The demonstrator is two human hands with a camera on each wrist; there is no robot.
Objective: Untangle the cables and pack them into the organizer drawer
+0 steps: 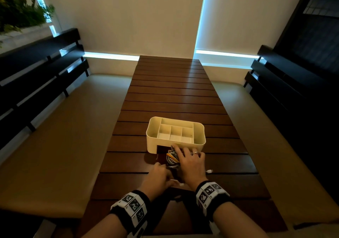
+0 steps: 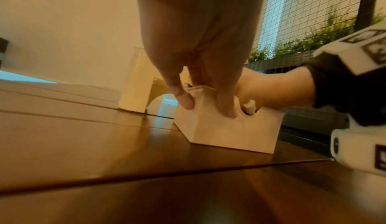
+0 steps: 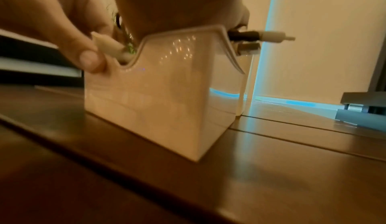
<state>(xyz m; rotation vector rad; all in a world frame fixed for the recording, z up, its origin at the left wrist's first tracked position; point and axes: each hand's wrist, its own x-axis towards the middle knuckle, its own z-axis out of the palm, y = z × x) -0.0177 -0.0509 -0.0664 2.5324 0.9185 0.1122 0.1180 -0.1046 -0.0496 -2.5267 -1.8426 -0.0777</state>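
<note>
Dark slatted wood forms the surface (image 1: 170, 92), carrying a cream organizer (image 1: 175, 134). Just before it sits the drawer (image 2: 225, 128), filled with cables (image 1: 172, 158). Right hand (image 1: 190, 162) lies flat over them; left hand (image 2: 198, 46) pinches the drawer's rim.

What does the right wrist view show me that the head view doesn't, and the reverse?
Right wrist only: the small glossy cream drawer, a white plug with a metal tip poking out over its side rim, and a white connector in its front notch.

Head only: the cream plastic organizer with empty top compartments, and the coloured cable bundle under the right hand.

Both: the left hand at the drawer's front, and the dark wooden slatted table.
</note>
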